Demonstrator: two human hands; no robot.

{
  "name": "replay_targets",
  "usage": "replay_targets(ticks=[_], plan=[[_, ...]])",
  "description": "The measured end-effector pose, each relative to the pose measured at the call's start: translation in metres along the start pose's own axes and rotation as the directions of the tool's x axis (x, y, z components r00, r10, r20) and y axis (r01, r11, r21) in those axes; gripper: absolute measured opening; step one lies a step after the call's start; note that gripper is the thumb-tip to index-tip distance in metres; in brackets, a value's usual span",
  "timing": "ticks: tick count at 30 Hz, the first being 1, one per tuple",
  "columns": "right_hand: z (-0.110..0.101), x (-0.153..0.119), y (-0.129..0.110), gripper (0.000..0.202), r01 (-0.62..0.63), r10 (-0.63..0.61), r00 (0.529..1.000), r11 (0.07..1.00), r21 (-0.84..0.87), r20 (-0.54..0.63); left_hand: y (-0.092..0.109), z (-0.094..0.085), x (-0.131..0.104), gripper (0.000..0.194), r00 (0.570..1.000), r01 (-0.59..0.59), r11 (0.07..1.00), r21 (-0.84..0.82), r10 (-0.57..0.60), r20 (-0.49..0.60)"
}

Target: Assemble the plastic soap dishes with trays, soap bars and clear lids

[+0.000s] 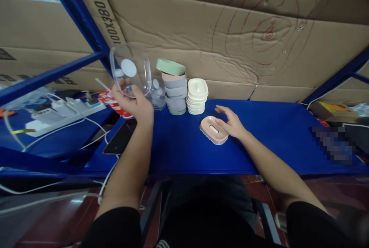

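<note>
Cardboard wall behind, clear container in my left hand, pink dish by my right hand

The wall rises beyond the dish and fills the upper view. Far left of the dish, its black print reads "100X380X62", running off the top edge; to the dish's right, red rings circle a scribble I can't make out. My blue table spreads beneath the dish, with a blue metal post slanting up far to the left.

My left hand is raised left of the dish, fingers curled under the tilted container and thumb at its near side, gripping it. My right hand is at the dish's right end, loosely spread and holding nothing, thumb over the rim; I can't tell whether it touches.

Beyond the dish and to its left stands a mostly grey stack, topped with green; nearer the dish is a cream stack. A white disc shows on the container, up and left of the dish, with no lettering I can read. Smallest is the white oblong piece in the dish's middle.
</note>
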State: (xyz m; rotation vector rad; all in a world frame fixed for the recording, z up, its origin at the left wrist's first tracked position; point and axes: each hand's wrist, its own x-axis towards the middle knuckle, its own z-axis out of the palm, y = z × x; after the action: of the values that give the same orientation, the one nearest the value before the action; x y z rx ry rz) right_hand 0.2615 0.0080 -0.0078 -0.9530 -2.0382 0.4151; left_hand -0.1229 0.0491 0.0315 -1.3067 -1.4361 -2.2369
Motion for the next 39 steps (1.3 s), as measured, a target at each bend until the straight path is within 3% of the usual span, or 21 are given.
replay_targets(ticks=[3, 9, 14, 19, 23, 26, 30, 33, 35, 37, 38, 39], plan=[[0.001, 0.0, -0.001, 0.065, 0.01, -0.01, 1.0, 1.0, -0.011, 0.014, 0.005, 0.007, -0.006, 0.04, 0.997, -0.037, 0.999, -0.015, 0.036, -0.07], [0.003, 0.001, 0.0, 0.066, -0.004, 0.004, 1.0, 1.0, -0.011, 0.017, -0.002, 0.018, -0.021, 0.058, 0.988, 0.072, 0.996, 0.053, -0.079, 0.129], [0.004, 0.0, 0.002, 0.065, 0.007, -0.006, 0.999, 1.0, -0.018, 0.045, -0.023, 0.016, -0.013, 0.068, 0.963, 0.011, 0.995, 0.096, -0.036, 0.266], [0.003, -0.001, -0.001, 0.062, 0.003, 0.001, 0.996, 0.999, -0.046, 0.087, -0.028, 0.013, -0.01, 0.065, 0.938, -0.055, 0.991, 0.124, 0.009, 0.346], [0.0, -0.001, 0.0, 0.064, 0.019, -0.009, 0.992, 0.997, -0.078, 0.129, -0.029, 0.01, -0.011, 0.061, 0.948, -0.06, 0.987, 0.148, 0.01, 0.318], [-0.003, -0.001, -0.001, 0.074, 0.026, -0.001, 0.973, 0.994, -0.105, 0.233, -0.03, 0.01, -0.011, 0.057, 0.959, -0.058, 0.987, 0.151, 0.013, 0.284], [-0.006, 0.001, -0.01, 0.099, 0.029, 0.066, 0.882, 0.981, -0.194, 0.466, -0.026, 0.01, -0.011, 0.053, 0.981, -0.076, 0.989, 0.13, 0.051, 0.187], [-0.009, 0.003, -0.017, 0.109, 0.03, 0.118, 0.824, 0.967, -0.251, 0.554, -0.012, 0.01, -0.016, 0.05, 0.984, -0.159, 0.986, 0.058, 0.153, 0.095], [-0.011, 0.003, -0.019, 0.112, 0.03, 0.135, 0.812, 0.962, -0.272, 0.568, 0.002, 0.009, -0.024, 0.046, 0.965, -0.244, 0.97, 0.011, 0.242, 0.099], [-0.012, 0.002, -0.02, 0.117, 0.029, 0.151, 0.801, 0.957, -0.289, 0.58, 0.019, 0.009, -0.036, 0.041, 0.92, -0.332, 0.943, -0.019, 0.328, 0.214], [-0.012, 0.001, -0.02, 0.12, 0.027, 0.16, 0.794, 0.955, -0.296, 0.587, 0.028, 0.009, -0.044, 0.04, 0.877, -0.364, 0.931, -0.031, 0.354, 0.324], [-0.012, 0.0, -0.02, 0.122, 0.025, 0.168, 0.785, 0.953, -0.302, 0.596, 0.036, 0.01, -0.052, 0.038, 0.807, -0.385, 0.922, -0.043, 0.358, 0.47]])
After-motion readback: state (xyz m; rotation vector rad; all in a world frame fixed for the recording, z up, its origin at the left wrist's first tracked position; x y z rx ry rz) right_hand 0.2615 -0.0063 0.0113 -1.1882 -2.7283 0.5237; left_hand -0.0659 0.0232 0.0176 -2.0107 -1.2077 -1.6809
